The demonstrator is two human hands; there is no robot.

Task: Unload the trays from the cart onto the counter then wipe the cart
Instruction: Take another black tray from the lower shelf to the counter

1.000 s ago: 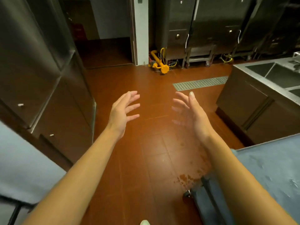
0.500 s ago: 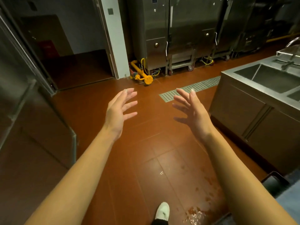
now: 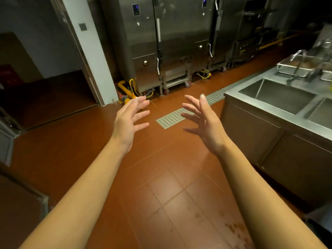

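Hands, left & right, fingers spread, empty, above tiled floor

Both hands hang above the red-brown tiled floor, the left hand and right hand side by side, apart. Beyond their fingertips lies a perforated metal floor drain grate; farther behind stand tall stainless steel cabinets. Right of the right hand stands a stainless steel sink counter, with rectangular metal trays on its far end.

Brushed stainless-steel desk with sink basins; dull steel cabinets; perforated metal drain grate; glossy red-brown tiled floor; metal trays.
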